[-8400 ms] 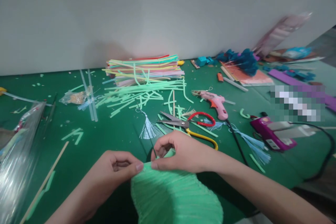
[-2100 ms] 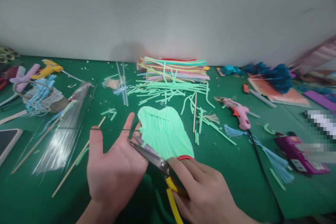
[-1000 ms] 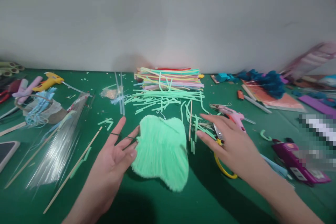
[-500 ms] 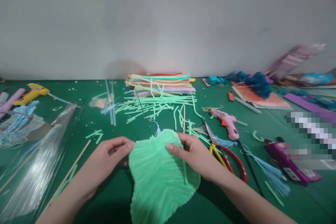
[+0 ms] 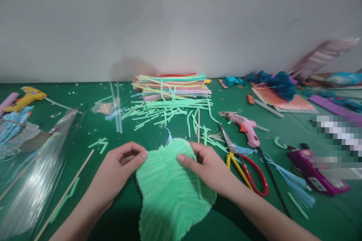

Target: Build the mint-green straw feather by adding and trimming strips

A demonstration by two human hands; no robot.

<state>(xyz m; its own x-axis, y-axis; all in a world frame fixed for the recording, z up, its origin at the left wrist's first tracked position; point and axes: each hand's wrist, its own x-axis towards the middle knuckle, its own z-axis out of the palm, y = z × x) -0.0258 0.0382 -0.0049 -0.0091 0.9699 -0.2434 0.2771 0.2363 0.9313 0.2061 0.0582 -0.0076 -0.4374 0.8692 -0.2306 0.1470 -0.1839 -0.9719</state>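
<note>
A light green ribbed piece shaped like a leaf (image 5: 169,196) lies near the front of the green table (image 5: 85,120). My left hand (image 5: 118,169) pinches its upper left edge between thumb and fingers. My right hand (image 5: 209,167) grips its upper right edge, thumb on top. A thin dark thread runs up from the piece's top toward a small pale blue tassel (image 5: 169,138). Scissors with a red and a yellow handle (image 5: 243,162) lie just right of my right hand.
A stack of coloured straws (image 5: 172,84) and cut green straw bits (image 5: 158,111) lie behind. A pink glue gun (image 5: 244,128), a purple device (image 5: 313,173), blue tassels (image 5: 294,180), a yellow glue gun (image 5: 24,98), clear plastic sleeves (image 5: 31,180) and wooden sticks (image 5: 65,196) lie around.
My right hand cut the thread with the scissors, laid them down at the right, then both hands took hold of the green piece's top edges; in the last half second almost nothing moved.
</note>
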